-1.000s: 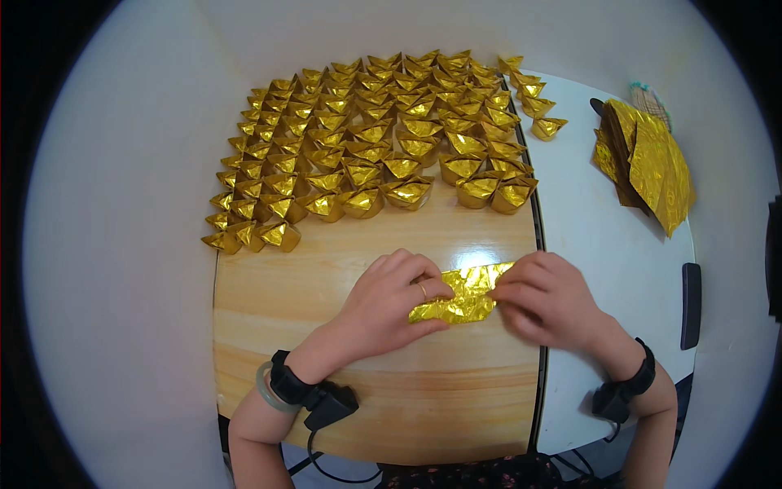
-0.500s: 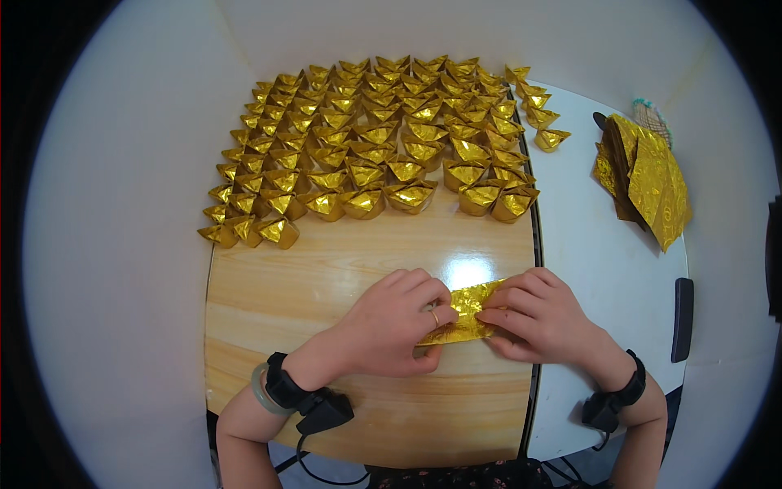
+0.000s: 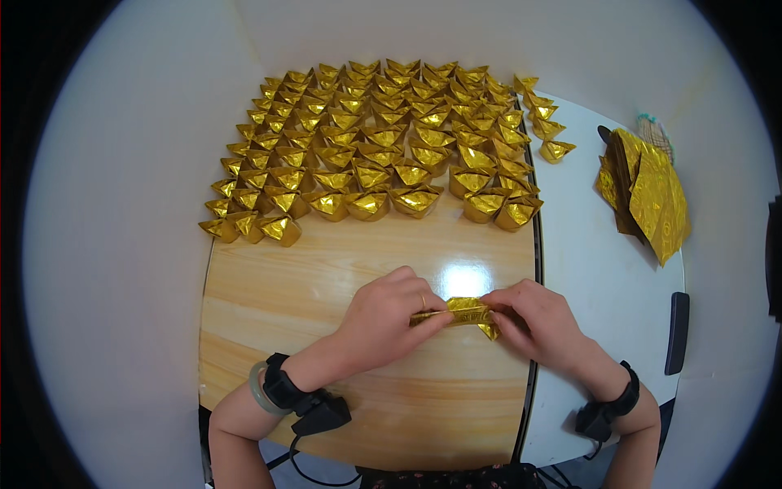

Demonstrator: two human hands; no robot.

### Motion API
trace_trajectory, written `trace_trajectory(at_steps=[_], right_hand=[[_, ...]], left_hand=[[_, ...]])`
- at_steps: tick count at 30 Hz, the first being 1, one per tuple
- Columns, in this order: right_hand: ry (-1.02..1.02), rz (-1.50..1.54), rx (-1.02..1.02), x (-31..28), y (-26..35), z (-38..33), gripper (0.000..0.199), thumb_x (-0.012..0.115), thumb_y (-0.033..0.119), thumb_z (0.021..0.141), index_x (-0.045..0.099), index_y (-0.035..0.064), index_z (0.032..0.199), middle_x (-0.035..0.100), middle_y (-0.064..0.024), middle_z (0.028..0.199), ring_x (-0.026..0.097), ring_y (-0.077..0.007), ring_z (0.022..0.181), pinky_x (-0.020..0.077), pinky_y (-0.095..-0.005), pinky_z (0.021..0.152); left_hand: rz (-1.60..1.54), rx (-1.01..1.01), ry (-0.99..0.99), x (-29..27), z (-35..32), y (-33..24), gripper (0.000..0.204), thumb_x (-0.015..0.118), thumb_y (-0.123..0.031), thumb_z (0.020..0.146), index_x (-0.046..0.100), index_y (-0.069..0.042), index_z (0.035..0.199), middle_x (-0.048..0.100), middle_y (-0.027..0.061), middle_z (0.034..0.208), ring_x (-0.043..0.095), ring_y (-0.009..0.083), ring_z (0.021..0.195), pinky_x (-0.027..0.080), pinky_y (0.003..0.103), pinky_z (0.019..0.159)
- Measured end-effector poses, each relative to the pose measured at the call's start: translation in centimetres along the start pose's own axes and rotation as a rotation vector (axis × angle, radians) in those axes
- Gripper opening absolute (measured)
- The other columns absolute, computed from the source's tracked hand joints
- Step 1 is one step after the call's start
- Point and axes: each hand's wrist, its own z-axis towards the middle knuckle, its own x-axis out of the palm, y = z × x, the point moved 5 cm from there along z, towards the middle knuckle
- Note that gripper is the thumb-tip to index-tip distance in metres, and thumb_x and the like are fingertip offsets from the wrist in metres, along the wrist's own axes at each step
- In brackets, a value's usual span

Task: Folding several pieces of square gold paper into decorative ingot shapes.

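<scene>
A strip of folded gold foil paper (image 3: 467,312) stretches between my two hands, just above the wooden table. My left hand (image 3: 389,316) pinches its left end between thumb and fingers; a ring is on one finger. At the other end, my right hand (image 3: 538,319) grips the paper with thumb and fingertips. A small corner of the foil sticks out downward beside the right thumb. The ends of the paper are partly hidden by my fingers.
Many folded gold paper ingots (image 3: 367,203) stand in rows across the far part of the wooden table (image 3: 342,269). On the white table (image 3: 586,326) at right lie a stack of gold foil sheets (image 3: 658,200) and a dark bar (image 3: 677,333). A dark gap separates the tables.
The gold paper has gone from a wider flat piece to a narrower strip, with one corner turned downward. Both hands have shifted their grip to its ends.
</scene>
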Motion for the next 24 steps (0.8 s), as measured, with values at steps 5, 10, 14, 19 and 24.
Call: trace_trajectory(at_steps=[5,10,14,19,24], right_hand=[[0.014,-0.003,0.044,-0.2,0.0,0.1,0.02,0.066,0.004,0.082,0.062,0.0067,0.102,0.061,-0.0072,0.083,0.062,-0.0251,0.076,0.0518,-0.0349,0.064],[0.02,0.008,0.022,-0.1,0.0,0.3,0.021,0.067,0.004,0.082,0.062,0.0072,0.102,0.06,-0.007,0.082,0.062,-0.0249,0.077,0.0519,-0.0349,0.065],[0.002,-0.06,-0.019,0.2,-0.1,0.0,0.023,0.068,0.003,0.078,0.064,0.008,0.101,0.059,-0.0054,0.085,0.06,-0.0235,0.08,0.0515,-0.0337,0.065],[-0.016,-0.124,-0.046,0.0,-0.1,0.1,0.026,0.071,0.005,0.076,0.065,0.0086,0.101,0.058,-0.0042,0.09,0.058,-0.0229,0.082,0.0508,-0.0323,0.067],[-0.027,-0.2,-0.02,-0.5,0.0,0.6,0.037,0.076,0.018,0.075,0.063,0.01,0.108,0.057,-0.0044,0.098,0.058,-0.0233,0.083,0.0502,-0.0321,0.07]], left_hand=[[-0.078,-0.247,0.007,0.1,0.4,0.5,0.012,0.072,-0.012,0.082,0.068,-0.006,0.092,0.064,0.0076,0.083,0.06,0.0231,0.075,0.048,0.033,0.065],[-0.024,-0.235,0.006,0.1,0.5,0.7,0.016,0.072,-0.011,0.082,0.066,-0.007,0.097,0.063,0.0071,0.085,0.061,0.0231,0.08,0.049,0.033,0.067],[0.08,-0.039,-0.008,0.1,0.8,0.0,0.017,0.072,-0.008,0.079,0.071,-0.014,0.095,0.061,0.002,0.09,0.057,0.0235,0.085,0.049,0.032,0.069],[0.243,0.165,0.028,0.7,0.6,-0.5,0.026,0.072,-0.007,0.075,0.076,-0.025,0.094,0.059,-0.0015,0.091,0.054,0.0223,0.084,0.049,0.03,0.069],[0.299,0.185,0.09,1.3,0.4,-0.7,0.034,0.07,-0.011,0.076,0.076,-0.032,0.101,0.057,-0.0016,0.091,0.054,0.0205,0.086,0.048,0.029,0.07]])
